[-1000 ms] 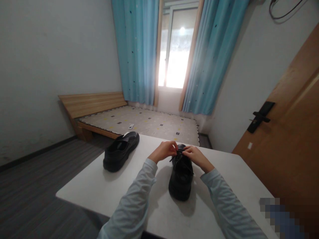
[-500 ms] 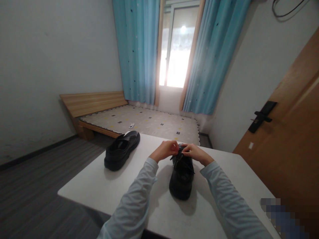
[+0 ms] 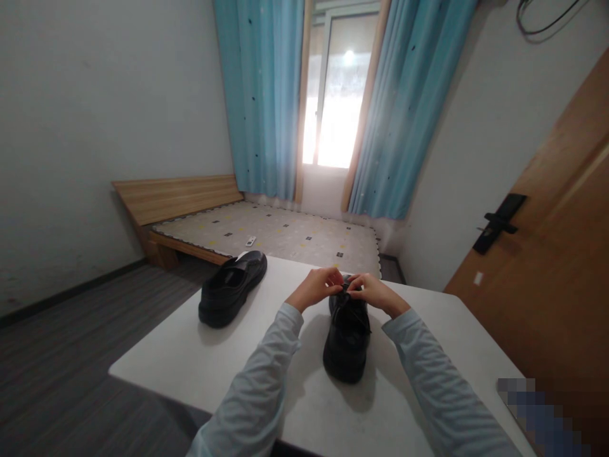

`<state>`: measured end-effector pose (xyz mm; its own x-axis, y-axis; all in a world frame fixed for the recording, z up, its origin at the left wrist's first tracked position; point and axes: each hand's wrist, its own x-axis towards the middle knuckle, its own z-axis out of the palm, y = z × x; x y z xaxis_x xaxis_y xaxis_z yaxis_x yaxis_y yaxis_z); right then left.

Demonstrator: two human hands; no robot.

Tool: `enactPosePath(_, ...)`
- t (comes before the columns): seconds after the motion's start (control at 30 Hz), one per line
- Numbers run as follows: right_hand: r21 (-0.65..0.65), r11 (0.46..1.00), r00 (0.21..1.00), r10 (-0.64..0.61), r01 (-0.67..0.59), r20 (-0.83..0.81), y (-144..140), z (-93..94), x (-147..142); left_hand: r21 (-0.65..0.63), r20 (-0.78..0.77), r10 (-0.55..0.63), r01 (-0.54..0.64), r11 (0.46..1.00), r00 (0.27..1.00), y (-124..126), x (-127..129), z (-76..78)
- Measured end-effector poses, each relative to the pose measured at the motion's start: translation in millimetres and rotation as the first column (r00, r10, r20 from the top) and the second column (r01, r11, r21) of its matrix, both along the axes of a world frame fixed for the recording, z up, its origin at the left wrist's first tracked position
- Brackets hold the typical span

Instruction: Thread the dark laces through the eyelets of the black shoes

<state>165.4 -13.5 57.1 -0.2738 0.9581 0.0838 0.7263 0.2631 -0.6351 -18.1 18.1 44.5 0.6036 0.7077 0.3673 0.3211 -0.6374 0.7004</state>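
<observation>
A black lace-up shoe [image 3: 347, 346] stands on the white table [image 3: 200, 362], its toe pointing toward me. My left hand [image 3: 316, 287] and my right hand [image 3: 373, 292] meet over its far end, fingers pinched on the black laces [image 3: 349, 298]. A second black shoe [image 3: 231, 287] lies apart at the table's far left corner, untouched. Both my arms wear pale blue sleeves.
Beyond the table a low wooden bed [image 3: 266, 231] with a patterned mattress fills the far side under a window with blue curtains [image 3: 404, 108]. A wooden door [image 3: 547, 254] with a black handle stands at the right. Dark floor lies to the left.
My hands have drawn slightly closer together over the laces, with small finger movements. The shoes have stayed in place.
</observation>
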Motion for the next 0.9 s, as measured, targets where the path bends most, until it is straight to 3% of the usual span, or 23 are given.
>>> enactPosePath(0.2, 0.120, 0.975, 0.980, -0.191, 0.185, 0.049, -14, 13.2, 8, 0.105, 0.066, 0.084, -0.091, 0.990, 0.994, -2, 1, 2.6)
enactPosePath(0.47, 0.204, 0.949, 0.971, -0.233, 0.240, -0.059, -32, 29.1, 35, 0.167, 0.050, 0.090, -0.097, 0.981, 0.995, -11, 9, 4.6)
enactPosePath(0.7, 0.258, 0.915, 0.946, -0.273, 0.311, -0.174, -49, 33.0, 51, 0.130, -0.001, 0.048, -0.048, 0.990, 0.999, -12, 13, 2.2)
enactPosePath(0.9, 0.230, 0.897, 0.896, -0.292, 0.378, -0.334, -63, 30.4, 61, 0.161, -0.080, -0.118, 0.130, 0.978, 0.990, -12, 13, -4.2)
